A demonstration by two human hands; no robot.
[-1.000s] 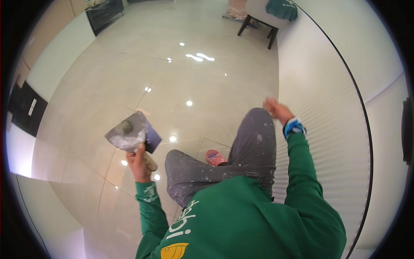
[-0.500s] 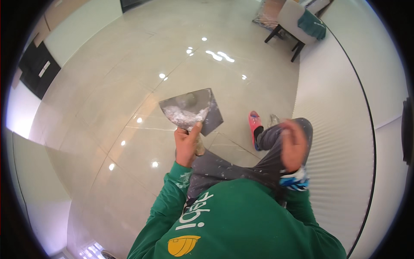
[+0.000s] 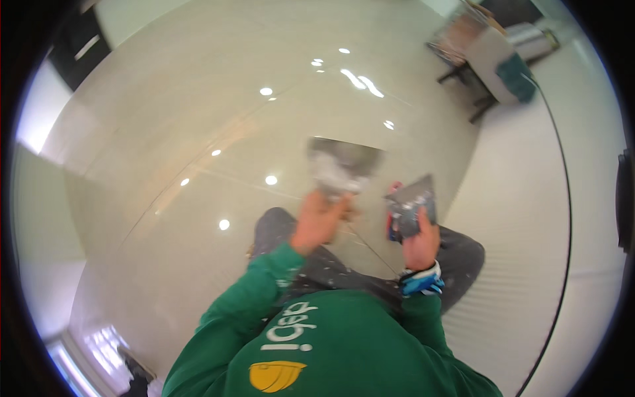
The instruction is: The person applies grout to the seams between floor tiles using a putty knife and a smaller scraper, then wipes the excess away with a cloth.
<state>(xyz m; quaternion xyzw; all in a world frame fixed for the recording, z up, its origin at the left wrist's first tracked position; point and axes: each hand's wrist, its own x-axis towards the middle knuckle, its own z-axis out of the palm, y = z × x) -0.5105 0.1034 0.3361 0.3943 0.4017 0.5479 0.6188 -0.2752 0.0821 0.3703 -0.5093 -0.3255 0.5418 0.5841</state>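
I find the left hand (image 3: 317,220) with its fingers wrapped at the base of a wide putty knife (image 3: 360,156), white compound (image 3: 332,173) on its blurred blade; the right hand (image 3: 421,249) grips a smaller putty knife (image 3: 413,198), thumb against the blade. I advise firm grips and a level loaded face. Both blades point forward over the tiled floor (image 3: 178,228), left forearm (image 3: 261,281) slanting inward, right forearm (image 3: 422,321) nearly straight.

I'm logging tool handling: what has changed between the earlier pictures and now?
The right hand, earlier empty, now holds a smaller scraper; the left hand has swung rightward toward it. The left still holds the wide scraper; the green cloth stays on the chair.
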